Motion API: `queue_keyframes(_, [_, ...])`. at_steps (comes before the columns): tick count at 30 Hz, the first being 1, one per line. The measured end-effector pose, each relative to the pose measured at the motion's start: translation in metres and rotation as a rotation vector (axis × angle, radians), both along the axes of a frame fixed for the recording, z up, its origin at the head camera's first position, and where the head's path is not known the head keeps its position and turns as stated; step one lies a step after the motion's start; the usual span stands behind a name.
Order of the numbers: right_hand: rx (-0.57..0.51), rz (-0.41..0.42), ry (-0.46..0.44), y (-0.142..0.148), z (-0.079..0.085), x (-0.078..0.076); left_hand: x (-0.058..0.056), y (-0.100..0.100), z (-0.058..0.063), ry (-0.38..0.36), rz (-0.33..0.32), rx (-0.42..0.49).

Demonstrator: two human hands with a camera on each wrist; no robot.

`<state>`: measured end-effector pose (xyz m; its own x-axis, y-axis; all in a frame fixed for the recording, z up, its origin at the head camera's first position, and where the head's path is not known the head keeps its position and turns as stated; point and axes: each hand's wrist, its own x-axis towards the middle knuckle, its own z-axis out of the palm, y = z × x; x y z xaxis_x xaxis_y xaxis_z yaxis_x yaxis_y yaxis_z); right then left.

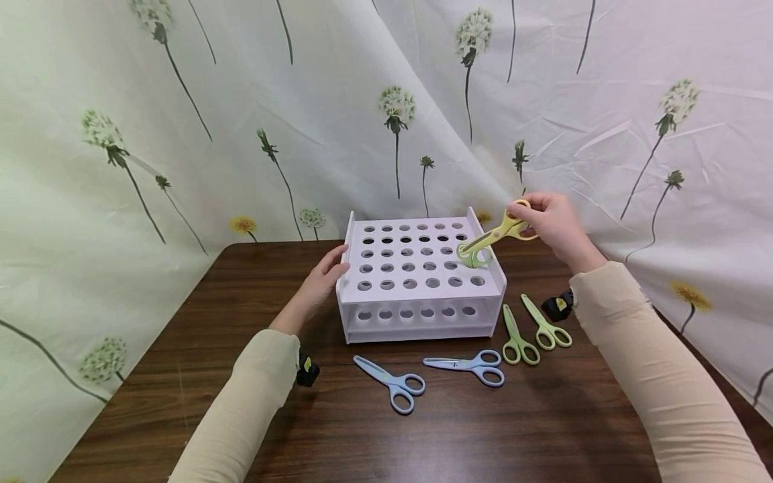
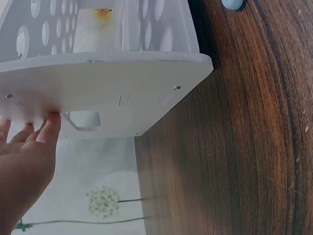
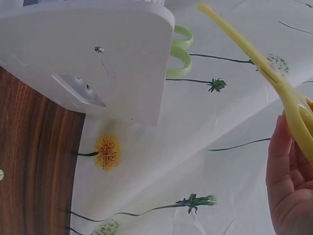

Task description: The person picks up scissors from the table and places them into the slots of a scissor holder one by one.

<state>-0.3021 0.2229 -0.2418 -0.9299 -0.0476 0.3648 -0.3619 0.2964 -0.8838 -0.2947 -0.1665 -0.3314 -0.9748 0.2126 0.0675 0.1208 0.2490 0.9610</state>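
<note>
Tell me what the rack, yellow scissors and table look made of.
Rack: probably matt white plastic panels, screw heads showing.
Yellow scissors: seemingly smooth plastic, yellow down to the tip; any metal edge unclear.
Table: wood or wood-look laminate, dark streaked grain, soft sheen.

Head view: you can't see the blades of the green scissors point(image 3: 183, 47) in the rack point(image 1: 423, 296); the rack hides them. Your right hand point(image 1: 558, 225) covers part of the yellow scissors' point(image 1: 498, 233) handles. Marks on the upper blue scissors point(image 1: 475, 365) too small to read. Your left sleeve point(image 1: 241, 402) runs off the bottom.

Left wrist: your left hand point(image 2: 28, 169) cut by left edge; blue piece point(image 2: 232, 4) clipped at top, can't tell which part.

Right wrist: yellow handles cut by right edge; pale green sliver point(image 3: 1, 175) at left edge, unidentifiable.
</note>
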Motion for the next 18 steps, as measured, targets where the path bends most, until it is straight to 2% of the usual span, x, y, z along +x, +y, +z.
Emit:
queue_keyframes(5, [0.062, -0.018, -0.007, -0.002, 0.000, -0.002, -0.011, -0.004, -0.013, 0.015, 0.009, 0.002])
queue_keyframes(11, [0.090, -0.020, -0.001, -0.007, -0.001, -0.004, -0.012, -0.005, -0.014, 0.040, 0.011, 0.007])
queue_keyframes(18, [0.137, -0.024, 0.014, -0.012, -0.002, -0.007, -0.014, -0.004, -0.016, 0.035, 0.011, 0.016])
